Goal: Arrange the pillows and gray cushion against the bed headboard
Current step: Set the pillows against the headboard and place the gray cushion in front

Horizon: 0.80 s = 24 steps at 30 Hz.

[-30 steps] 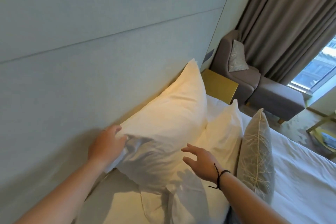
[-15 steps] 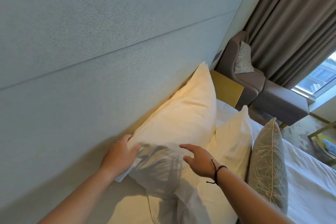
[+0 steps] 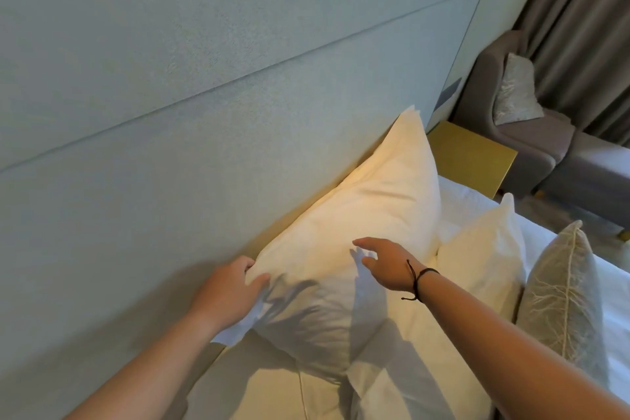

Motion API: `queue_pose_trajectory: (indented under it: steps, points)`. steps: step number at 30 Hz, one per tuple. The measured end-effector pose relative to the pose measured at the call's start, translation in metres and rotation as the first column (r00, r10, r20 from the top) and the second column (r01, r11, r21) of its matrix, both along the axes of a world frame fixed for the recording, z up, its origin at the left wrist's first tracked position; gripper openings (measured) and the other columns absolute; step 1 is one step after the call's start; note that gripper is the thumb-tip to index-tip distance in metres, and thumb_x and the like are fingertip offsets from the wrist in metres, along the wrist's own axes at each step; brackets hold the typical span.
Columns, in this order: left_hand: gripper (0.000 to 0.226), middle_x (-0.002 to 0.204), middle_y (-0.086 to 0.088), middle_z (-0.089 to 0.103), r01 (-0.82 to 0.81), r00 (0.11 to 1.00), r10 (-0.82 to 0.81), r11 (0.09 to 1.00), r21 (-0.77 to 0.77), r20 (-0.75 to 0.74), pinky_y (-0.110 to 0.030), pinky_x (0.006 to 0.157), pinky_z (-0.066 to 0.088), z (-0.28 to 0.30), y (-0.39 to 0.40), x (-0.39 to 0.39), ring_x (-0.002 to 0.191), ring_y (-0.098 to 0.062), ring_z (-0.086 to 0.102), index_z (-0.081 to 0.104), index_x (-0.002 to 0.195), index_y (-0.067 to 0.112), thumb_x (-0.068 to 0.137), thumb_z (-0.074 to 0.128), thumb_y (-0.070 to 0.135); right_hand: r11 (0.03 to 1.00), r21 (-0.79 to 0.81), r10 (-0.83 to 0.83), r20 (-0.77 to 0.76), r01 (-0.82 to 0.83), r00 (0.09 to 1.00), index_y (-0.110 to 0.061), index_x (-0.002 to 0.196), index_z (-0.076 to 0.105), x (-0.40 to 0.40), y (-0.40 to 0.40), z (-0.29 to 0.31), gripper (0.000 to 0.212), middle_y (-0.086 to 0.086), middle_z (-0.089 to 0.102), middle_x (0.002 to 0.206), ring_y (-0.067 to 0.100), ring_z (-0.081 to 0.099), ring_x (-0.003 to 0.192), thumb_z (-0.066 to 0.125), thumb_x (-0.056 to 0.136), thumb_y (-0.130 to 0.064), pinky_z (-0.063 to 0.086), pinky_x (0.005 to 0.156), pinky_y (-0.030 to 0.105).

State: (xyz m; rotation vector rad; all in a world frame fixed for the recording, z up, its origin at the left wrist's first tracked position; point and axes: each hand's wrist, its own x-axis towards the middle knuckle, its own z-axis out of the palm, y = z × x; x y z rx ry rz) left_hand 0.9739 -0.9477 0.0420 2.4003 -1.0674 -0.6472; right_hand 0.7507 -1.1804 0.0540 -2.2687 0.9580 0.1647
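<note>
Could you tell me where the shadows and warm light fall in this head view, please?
Head view: warm yellowish light on the big pillow; both hands' shadows fall on its lower part; the right hand hovers open, the left hand grips its corner; wide-angle lens bends the headboard seams.

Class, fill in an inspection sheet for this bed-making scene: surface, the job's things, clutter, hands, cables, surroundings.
Surface: bed, white sheet.
Job's things: large white pillow leaning on the headboard; second white pillow in front of it; gray cushion upright beside that.
Clutter: nothing seen.
Hands: left hand grips the large pillow's corner; right hand open over its front, contact unclear.
Cables: nothing seen.
Surroundings: yellow bedside table, gray armchair with its own cushion, curtains.
</note>
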Motion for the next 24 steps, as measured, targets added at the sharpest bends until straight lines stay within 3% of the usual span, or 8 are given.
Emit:
queue_pose_trajectory:
  steps: [6, 9, 13, 17, 22, 24]
  points:
    - [0.04, 0.111, 0.014, 0.066, -0.011, 0.998, 0.009, 0.999, -0.033, -0.068, -0.037, 0.082, 0.055, -0.007, -0.023, 0.004, 0.095, -0.011, 0.062, 0.057, 0.121, 0.033, 0.091, 0.049, 0.058, 0.988, -0.128, 0.07, -0.117, -0.085, 0.991, -0.028, 0.148, 0.038, 0.029, -0.049, 0.003, 0.047, -0.004, 0.039, 0.153, 0.02, 0.039, 0.137, 0.04, 0.101, -0.024, 0.034, 0.11, 0.035]
    - [0.048, 0.119, 0.01, 0.066, 0.003, 0.995, -0.005, 1.0, -0.015, -0.101, -0.041, 0.088, 0.054, -0.016, -0.034, 0.008, 0.103, -0.016, 0.063, 0.055, 0.129, 0.03, 0.091, 0.048, 0.06, 0.966, -0.173, 0.146, -0.246, -0.192, 0.958, -0.031, 0.149, 0.031, 0.055, -0.072, -0.001, 0.056, -0.007, 0.033, 0.156, 0.022, 0.039, 0.138, 0.044, 0.096, -0.019, 0.038, 0.11, 0.04]
    - [0.061, 0.123, 0.01, 0.065, -0.018, 0.989, 0.02, 1.0, 0.01, -0.144, -0.042, 0.091, 0.053, -0.023, -0.042, 0.008, 0.109, -0.017, 0.061, 0.054, 0.133, 0.03, 0.086, 0.044, 0.069, 0.865, -0.306, 0.253, -0.417, -0.397, 0.873, -0.028, 0.136, 0.034, 0.094, -0.109, -0.007, 0.058, -0.002, 0.05, 0.138, 0.028, 0.055, 0.115, 0.055, 0.085, -0.012, 0.049, 0.092, 0.043]
    - [0.083, 0.127, 0.013, 0.063, -0.069, 0.991, 0.081, 0.991, 0.111, -0.105, -0.041, 0.095, 0.053, -0.022, -0.049, 0.002, 0.115, -0.017, 0.06, 0.05, 0.136, 0.033, 0.074, 0.034, 0.086, 0.705, -0.343, 0.365, -0.576, -0.621, 0.732, -0.036, 0.146, 0.023, 0.133, -0.148, -0.012, 0.077, -0.011, 0.037, 0.149, 0.019, 0.037, 0.137, 0.065, 0.081, -0.037, 0.03, 0.111, 0.046]
    - [0.096, 0.124, 0.016, 0.063, -0.11, 0.992, 0.118, 0.977, 0.183, -0.036, -0.037, 0.092, 0.051, -0.02, -0.058, -0.005, 0.114, -0.014, 0.06, 0.048, 0.136, 0.036, 0.064, 0.03, 0.096, 0.701, -0.23, 0.298, -0.765, -0.675, 0.571, -0.044, 0.146, 0.025, 0.162, -0.189, -0.014, 0.075, -0.011, 0.028, 0.157, 0.018, 0.019, 0.147, 0.067, 0.084, -0.036, 0.012, 0.119, 0.048]
    - [0.108, 0.122, 0.02, 0.062, -0.116, 0.991, 0.128, 0.971, 0.211, -0.046, -0.035, 0.09, 0.051, -0.019, -0.062, -0.005, 0.113, -0.012, 0.06, 0.048, 0.134, 0.039, 0.05, 0.021, 0.102, 0.737, -0.163, 0.254, -0.833, -0.656, 0.491, -0.04, 0.148, 0.028, 0.167, -0.195, -0.017, 0.078, -0.004, 0.035, 0.155, 0.023, 0.026, 0.145, 0.07, 0.082, -0.034, 0.009, 0.12, 0.05]
